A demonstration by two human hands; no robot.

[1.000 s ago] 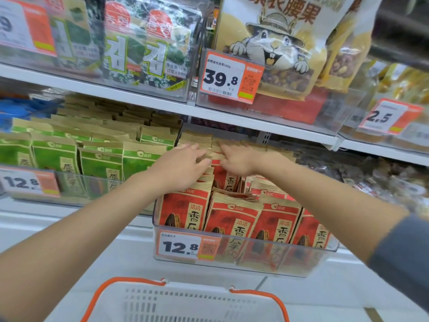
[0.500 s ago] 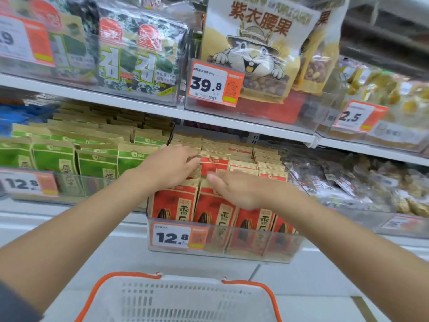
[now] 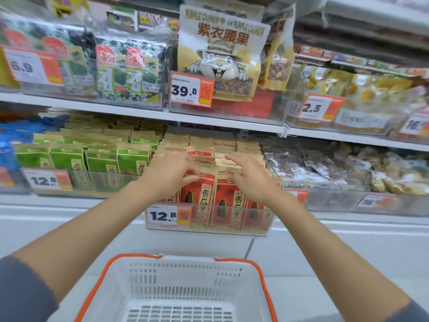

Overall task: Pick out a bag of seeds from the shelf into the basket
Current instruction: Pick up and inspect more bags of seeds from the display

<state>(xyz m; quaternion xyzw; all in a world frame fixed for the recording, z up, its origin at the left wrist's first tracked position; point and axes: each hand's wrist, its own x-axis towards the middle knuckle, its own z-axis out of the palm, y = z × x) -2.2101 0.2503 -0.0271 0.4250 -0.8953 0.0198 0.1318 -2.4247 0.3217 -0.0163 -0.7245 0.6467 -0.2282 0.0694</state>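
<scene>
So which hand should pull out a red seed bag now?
Probably the left hand: its fingers curl over the top edge of the front red seed bag, with the basket waiting below. The right hand is spread open over other bag tops, gripping nothing.

Bare left hand, bare right hand, dark grey left sleeve, dark grey right sleeve

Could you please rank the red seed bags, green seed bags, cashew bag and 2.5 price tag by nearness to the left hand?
1. red seed bags, touching the left hand
2. green seed bags, bin leftward
3. cashew bag, shelf above
4. 2.5 price tag, upper right
</scene>
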